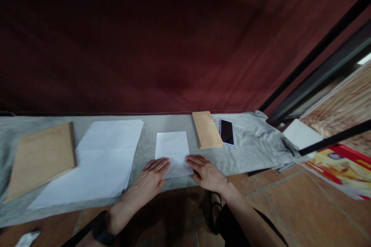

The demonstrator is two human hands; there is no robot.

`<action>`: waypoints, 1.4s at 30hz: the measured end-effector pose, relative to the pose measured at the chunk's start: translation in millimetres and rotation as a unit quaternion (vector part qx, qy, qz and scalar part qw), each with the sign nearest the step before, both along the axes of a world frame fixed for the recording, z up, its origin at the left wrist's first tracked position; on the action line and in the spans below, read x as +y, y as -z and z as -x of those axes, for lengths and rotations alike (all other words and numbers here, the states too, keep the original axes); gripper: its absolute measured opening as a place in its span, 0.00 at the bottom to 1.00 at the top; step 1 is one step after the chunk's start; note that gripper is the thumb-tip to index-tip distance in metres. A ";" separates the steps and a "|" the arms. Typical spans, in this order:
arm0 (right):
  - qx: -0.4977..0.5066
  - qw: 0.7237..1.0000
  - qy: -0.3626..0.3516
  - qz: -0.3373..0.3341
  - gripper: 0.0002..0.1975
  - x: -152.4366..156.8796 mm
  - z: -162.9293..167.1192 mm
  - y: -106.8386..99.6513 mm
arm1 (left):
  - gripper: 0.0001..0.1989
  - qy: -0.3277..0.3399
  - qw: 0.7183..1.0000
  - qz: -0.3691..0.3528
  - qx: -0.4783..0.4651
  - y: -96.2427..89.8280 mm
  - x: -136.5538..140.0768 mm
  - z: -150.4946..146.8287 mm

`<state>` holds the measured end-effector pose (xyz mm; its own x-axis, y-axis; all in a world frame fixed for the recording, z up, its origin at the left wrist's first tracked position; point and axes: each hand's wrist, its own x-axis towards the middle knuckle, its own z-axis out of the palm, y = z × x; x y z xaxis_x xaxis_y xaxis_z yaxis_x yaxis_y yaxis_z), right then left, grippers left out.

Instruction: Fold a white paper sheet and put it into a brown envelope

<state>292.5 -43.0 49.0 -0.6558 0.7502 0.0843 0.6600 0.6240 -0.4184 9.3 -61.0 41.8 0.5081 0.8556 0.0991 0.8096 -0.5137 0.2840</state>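
Note:
A white sheet of paper point(172, 142) with a crosswise crease lies on the grey cloth in front of me. My left hand point(153, 173) is at its lower left edge, fingers together on top and thumb near the bottom. On the lower right edge, my right hand point(207, 171) holds the paper in much the same way. The paper's near part between my hands looks slightly blurred. Beyond my right hand lies a stack of brown envelopes point(206, 130), with a dark-screened phone point(227, 132) beside it.
Large white sheets point(107, 135) lie to the left, partly under a stack of bigger brown envelopes point(42, 158). Grey cloth point(249, 139) covers the narrow surface. A dark red curtain point(162, 46) hangs behind. Black bars point(319, 52) and a red-yellow box point(344, 166) are at right.

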 end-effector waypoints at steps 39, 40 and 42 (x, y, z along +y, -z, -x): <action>0.107 0.989 0.077 0.067 0.13 20.4 9.2 -3.4 | 0.18 -0.153 0.909 0.242 -0.303 -15.9 26.9 20.6; 0.106 0.989 0.079 0.072 0.13 21.3 9.0 -1.9 | 0.18 -0.148 0.906 0.259 -0.299 -16.4 27.1 22.1; 0.106 0.987 0.083 0.087 0.12 22.8 7.4 -0.4 | 0.18 -0.130 0.901 0.298 -0.288 -18.4 27.3 26.3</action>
